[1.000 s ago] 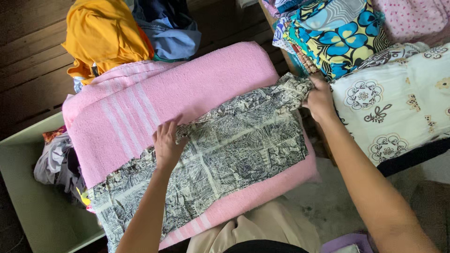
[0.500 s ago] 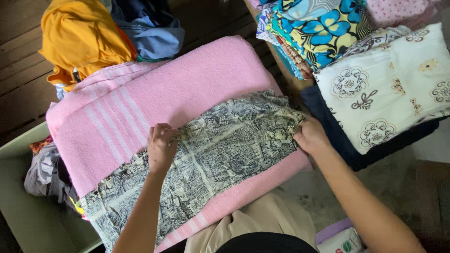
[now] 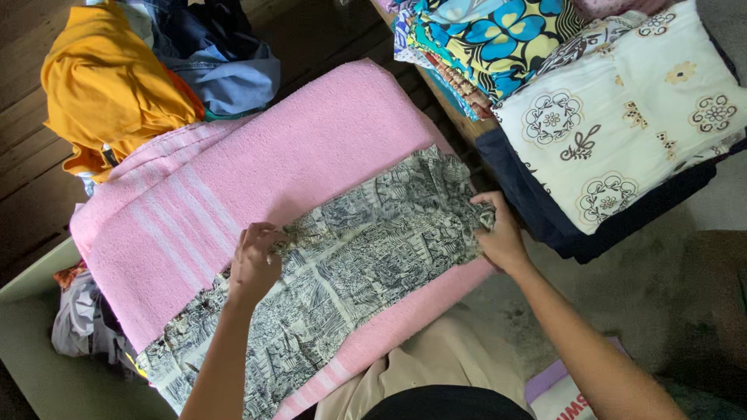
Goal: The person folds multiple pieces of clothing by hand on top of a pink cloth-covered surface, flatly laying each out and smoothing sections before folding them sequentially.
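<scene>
A black-and-cream patterned cloth (image 3: 366,264), spread across a pink towel (image 3: 257,171), is pinched at its upper edge by the closed left hand (image 3: 253,264) and gripped at its right end by the right hand (image 3: 498,237), beside stacked folded fabrics (image 3: 622,117).

**Colours and patterns on view**

Printed garment (image 3: 350,272): cream ground, dense dark blue-grey line print, crossed by pale plain bands.
Towel (image 3: 257,179): pink terry, with a group of paler stripes near one end and again at the near edge.
Mustard-yellow garment (image 3: 101,85): plain, with an orange edge showing.
Denim clothes (image 3: 226,70): faded blue and darker navy.
Floral fabric (image 3: 506,39): large blue flowers on yellow, with teal and black.
Medallion-print cloth (image 3: 622,124): off-white, dark round medallions, tan motifs.
Folded cloth beneath it (image 3: 545,218): plain navy.
Bin (image 3: 31,342): pale green, holding grey clothes (image 3: 74,319).
</scene>
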